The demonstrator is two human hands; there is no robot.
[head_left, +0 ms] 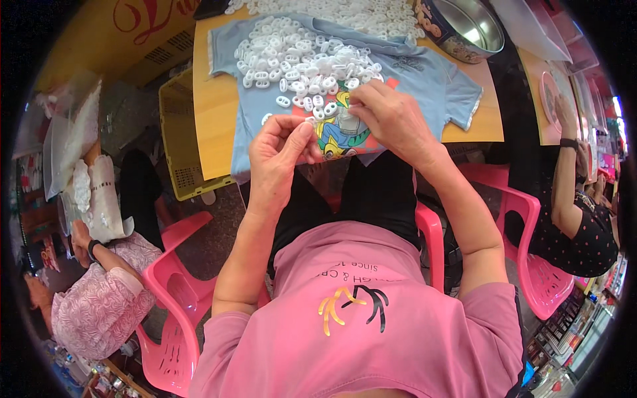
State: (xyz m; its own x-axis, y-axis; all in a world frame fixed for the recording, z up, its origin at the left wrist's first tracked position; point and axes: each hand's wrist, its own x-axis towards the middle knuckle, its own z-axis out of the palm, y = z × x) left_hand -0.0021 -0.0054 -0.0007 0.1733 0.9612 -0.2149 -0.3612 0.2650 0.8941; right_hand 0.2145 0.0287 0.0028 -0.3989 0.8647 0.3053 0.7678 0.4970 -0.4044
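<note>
A light blue child's T-shirt point(424, 76) with a cartoon print lies spread on the wooden table point(212, 106). A heap of small white plastic pieces point(302, 56) covers its upper part. My left hand point(279, 159) is at the shirt's near edge, thumb and fingers pinched together on something small and white. My right hand point(391, 119) rests on the shirt just right of it, fingertips down on white pieces at the heap's near edge. Both hands are close together above my lap.
A round metal tin point(464, 26) stands at the table's far right. A yellow plastic crate point(179, 146) sits left of the table. Pink plastic chairs point(172, 292) flank me. A person sits at left point(99, 298), another at right point(577, 219).
</note>
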